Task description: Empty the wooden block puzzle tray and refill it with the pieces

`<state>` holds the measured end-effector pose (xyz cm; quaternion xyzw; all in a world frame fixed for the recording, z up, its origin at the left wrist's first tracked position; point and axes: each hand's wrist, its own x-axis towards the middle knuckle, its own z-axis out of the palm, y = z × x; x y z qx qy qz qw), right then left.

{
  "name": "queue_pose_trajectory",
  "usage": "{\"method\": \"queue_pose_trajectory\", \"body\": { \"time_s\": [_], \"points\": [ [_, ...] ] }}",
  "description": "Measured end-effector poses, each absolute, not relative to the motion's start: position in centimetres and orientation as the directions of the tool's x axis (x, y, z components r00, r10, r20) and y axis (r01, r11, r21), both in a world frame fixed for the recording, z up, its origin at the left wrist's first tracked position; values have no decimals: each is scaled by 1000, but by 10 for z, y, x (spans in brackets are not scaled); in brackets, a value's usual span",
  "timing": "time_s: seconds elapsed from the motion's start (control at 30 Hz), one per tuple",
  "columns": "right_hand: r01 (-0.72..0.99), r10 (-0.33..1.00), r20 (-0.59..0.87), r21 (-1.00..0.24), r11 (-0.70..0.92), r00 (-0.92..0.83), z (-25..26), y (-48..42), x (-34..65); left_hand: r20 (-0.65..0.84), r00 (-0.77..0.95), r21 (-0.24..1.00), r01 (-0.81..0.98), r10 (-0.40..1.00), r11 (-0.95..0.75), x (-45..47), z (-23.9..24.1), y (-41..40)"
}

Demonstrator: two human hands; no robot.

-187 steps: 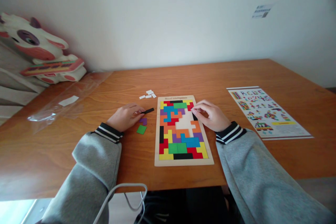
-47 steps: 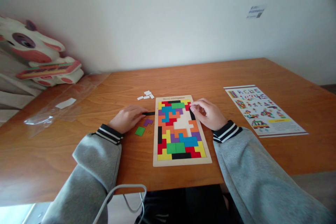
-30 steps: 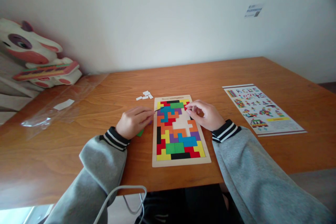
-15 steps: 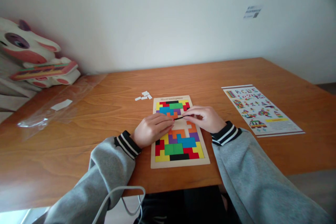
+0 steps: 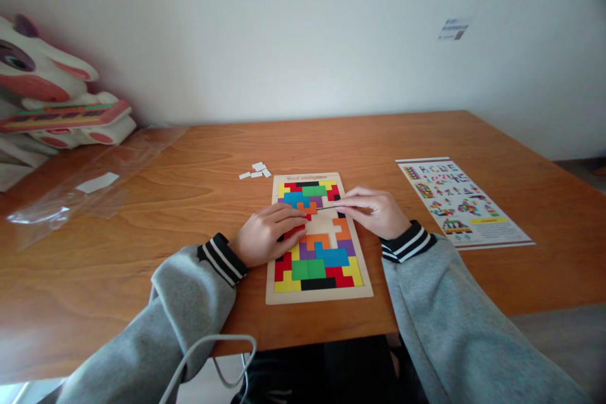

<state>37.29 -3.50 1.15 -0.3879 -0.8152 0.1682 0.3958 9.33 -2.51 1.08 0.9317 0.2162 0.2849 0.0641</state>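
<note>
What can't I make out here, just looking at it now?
All in the head view:
Puzzle board: part of its left side, covered by the left hand; whether that hand grips anything is unclear.
Dark piece in the right hand: seen nearly edge-on, its outline hidden.
Toy cow: cut off by the left edge.
Leaflet and wall label: print too small.

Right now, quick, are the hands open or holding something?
Left hand: loosely open over the board, nothing visibly held.
Right hand: closed on a thin dark piece.

Puzzle board [image 5: 319,296] partly behind left hand [image 5: 269,233]
</note>
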Motion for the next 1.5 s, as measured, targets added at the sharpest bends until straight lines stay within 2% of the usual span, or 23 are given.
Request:
{"method": "queue_pose_trajectory", "body": {
  "time_s": [0.1,0.3,0.4,0.6,0.77,1.07,1.5],
  "points": [
    [487,796,486,-629,606,-361,11,-36,371,501,744,249,365,441,-897,93,10,-24],
    [398,912,365,-820,410,-187,6,-35,367,488,749,252,370,447,-894,93,10,-24],
    [383,940,301,-858,342,-164,5,-35,367,486,755,248,365,441,-898,93,10,-24],
    [497,925,236,-789,362,-298,7,-36,367,464,761,256,376,455,-891,94,10,-23],
    [518,888,247,-738,431,-388,4,-34,368,420,822,229,313,384,-922,94,10,-22],
    [552,866,301,-676,489,-400,-1,-33,365,370,865,169,294,337,-941,93,10,-21],
    [571,889,276,-688,449,-366,-2,-35,360,326,868,149,345,375,-927,93,12,-23]
  ]
}}
